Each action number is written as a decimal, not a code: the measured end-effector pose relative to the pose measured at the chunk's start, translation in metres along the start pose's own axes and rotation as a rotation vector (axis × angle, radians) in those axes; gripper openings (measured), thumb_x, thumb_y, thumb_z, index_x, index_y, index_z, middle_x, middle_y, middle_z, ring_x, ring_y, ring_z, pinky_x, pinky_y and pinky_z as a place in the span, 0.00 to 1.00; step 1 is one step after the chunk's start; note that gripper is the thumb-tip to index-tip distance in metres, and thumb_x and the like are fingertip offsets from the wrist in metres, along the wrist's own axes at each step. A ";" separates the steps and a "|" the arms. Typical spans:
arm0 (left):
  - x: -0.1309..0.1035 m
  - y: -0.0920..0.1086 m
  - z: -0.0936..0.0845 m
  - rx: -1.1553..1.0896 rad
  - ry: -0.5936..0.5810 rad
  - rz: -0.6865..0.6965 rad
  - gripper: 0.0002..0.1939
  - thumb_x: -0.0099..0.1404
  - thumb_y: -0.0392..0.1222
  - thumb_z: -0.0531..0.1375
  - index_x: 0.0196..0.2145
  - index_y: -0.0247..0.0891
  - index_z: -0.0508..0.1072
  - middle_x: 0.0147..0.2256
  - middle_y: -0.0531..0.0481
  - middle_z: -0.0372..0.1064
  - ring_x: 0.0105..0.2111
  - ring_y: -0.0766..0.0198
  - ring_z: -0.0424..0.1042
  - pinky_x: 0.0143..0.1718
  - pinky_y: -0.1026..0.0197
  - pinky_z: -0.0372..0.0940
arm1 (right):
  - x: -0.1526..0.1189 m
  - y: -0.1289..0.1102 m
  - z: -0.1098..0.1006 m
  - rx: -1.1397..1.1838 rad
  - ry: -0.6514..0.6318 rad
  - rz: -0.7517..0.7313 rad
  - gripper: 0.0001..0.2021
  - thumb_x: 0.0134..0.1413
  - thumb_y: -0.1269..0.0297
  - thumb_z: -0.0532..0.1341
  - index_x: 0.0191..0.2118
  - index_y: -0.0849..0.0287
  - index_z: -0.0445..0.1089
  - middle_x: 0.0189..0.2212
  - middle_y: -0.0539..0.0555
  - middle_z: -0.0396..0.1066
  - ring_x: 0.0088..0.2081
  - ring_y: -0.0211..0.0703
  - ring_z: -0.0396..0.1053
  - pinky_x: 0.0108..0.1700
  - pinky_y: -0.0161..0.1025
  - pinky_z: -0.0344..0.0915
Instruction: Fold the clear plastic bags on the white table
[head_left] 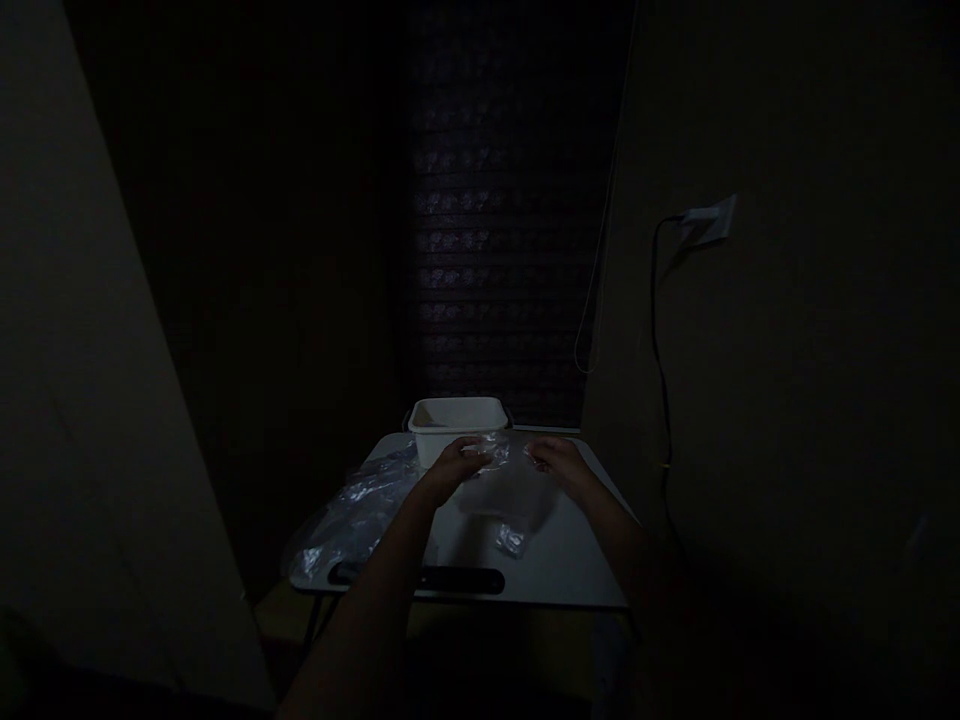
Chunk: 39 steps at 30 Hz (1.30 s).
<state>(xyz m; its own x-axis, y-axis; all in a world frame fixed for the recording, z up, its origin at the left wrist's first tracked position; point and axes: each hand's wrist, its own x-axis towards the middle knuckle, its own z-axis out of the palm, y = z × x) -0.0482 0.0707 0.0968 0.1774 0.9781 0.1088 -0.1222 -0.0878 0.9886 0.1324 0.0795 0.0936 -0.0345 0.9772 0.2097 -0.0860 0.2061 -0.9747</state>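
Head view, near to far:
1. Slot (461,580) lies along the near edge of the table (581,565).
2. Plastic pile (360,505) covers the table's left side.
3. Left hand (463,458) and right hand (555,457) each pinch 1 clear bag (499,492), stretched between them above the table's middle.
4. Shiny patch (510,540) below: too dim to tell whether it belongs to the bag.
5. Tub (431,440) stands behind the left hand.
6. Blind (480,240) hangs beyond.

white tub (432,448) and loose clear plastic (360,505) atop pale table (574,560)
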 end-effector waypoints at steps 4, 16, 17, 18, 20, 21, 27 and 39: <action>-0.002 0.000 0.000 0.063 -0.086 -0.061 0.17 0.36 0.37 0.61 0.28 0.34 0.64 0.22 0.53 0.62 0.21 0.72 0.61 0.23 0.67 0.54 | -0.001 -0.002 0.000 0.203 0.067 -0.042 0.06 0.24 0.66 0.59 0.17 0.60 0.62 0.18 0.46 0.61 0.23 0.31 0.59 0.28 0.34 0.58; 0.000 -0.007 -0.003 0.267 -0.149 -0.180 0.10 0.37 0.40 0.59 0.17 0.33 0.61 0.17 0.56 0.62 0.09 0.78 0.52 0.10 0.71 0.45 | 0.006 0.004 -0.015 -0.154 0.214 -0.136 0.08 0.26 0.62 0.57 0.18 0.60 0.64 0.18 0.48 0.64 0.22 0.36 0.62 0.27 0.34 0.58; -0.001 -0.008 -0.003 0.265 -0.125 -0.192 0.10 0.37 0.38 0.60 0.17 0.33 0.61 0.16 0.56 0.62 0.09 0.77 0.54 0.10 0.71 0.47 | 0.007 0.006 -0.018 -0.211 0.217 -0.188 0.07 0.26 0.62 0.57 0.18 0.60 0.64 0.18 0.49 0.65 0.23 0.37 0.62 0.28 0.34 0.58; -0.001 -0.008 -0.003 0.261 -0.100 -0.198 0.10 0.36 0.37 0.60 0.17 0.33 0.60 0.15 0.56 0.62 0.09 0.76 0.55 0.11 0.70 0.49 | 0.008 0.007 -0.020 -0.258 0.220 -0.232 0.07 0.26 0.62 0.57 0.17 0.60 0.64 0.18 0.49 0.65 0.24 0.38 0.63 0.29 0.34 0.58; -0.001 -0.008 -0.003 0.241 -0.050 -0.189 0.10 0.37 0.36 0.60 0.18 0.33 0.60 0.14 0.56 0.61 0.11 0.73 0.58 0.13 0.68 0.54 | 0.010 0.009 -0.024 -0.318 0.230 -0.276 0.07 0.27 0.61 0.56 0.17 0.60 0.64 0.18 0.49 0.66 0.25 0.38 0.63 0.28 0.34 0.57; -0.001 -0.008 -0.002 0.229 -0.030 -0.176 0.09 0.38 0.36 0.59 0.18 0.33 0.60 0.15 0.55 0.62 0.12 0.72 0.60 0.15 0.68 0.56 | 0.010 0.009 -0.025 -0.337 0.239 -0.272 0.08 0.28 0.60 0.56 0.17 0.60 0.65 0.17 0.49 0.65 0.24 0.38 0.63 0.27 0.34 0.57; 0.004 -0.001 -0.001 0.134 0.098 0.004 0.08 0.41 0.35 0.58 0.21 0.34 0.60 0.17 0.56 0.62 0.18 0.71 0.64 0.23 0.66 0.60 | 0.005 -0.003 -0.021 -0.350 0.280 -0.216 0.13 0.32 0.56 0.53 0.20 0.62 0.64 0.09 0.45 0.58 0.14 0.34 0.58 0.18 0.32 0.54; -0.003 0.002 -0.020 0.078 0.042 0.168 0.10 0.44 0.42 0.53 0.24 0.33 0.66 0.27 0.48 0.66 0.32 0.64 0.64 0.33 0.61 0.58 | -0.031 -0.024 -0.026 -0.556 0.107 -0.545 0.09 0.34 0.60 0.55 0.22 0.60 0.67 0.26 0.53 0.67 0.34 0.41 0.62 0.37 0.38 0.56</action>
<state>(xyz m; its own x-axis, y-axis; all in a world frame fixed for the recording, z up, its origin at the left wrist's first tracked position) -0.0685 0.0715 0.0965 0.1203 0.9553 0.2699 -0.0704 -0.2630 0.9622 0.1615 0.0451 0.1085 -0.0327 0.7246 0.6884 0.4490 0.6260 -0.6376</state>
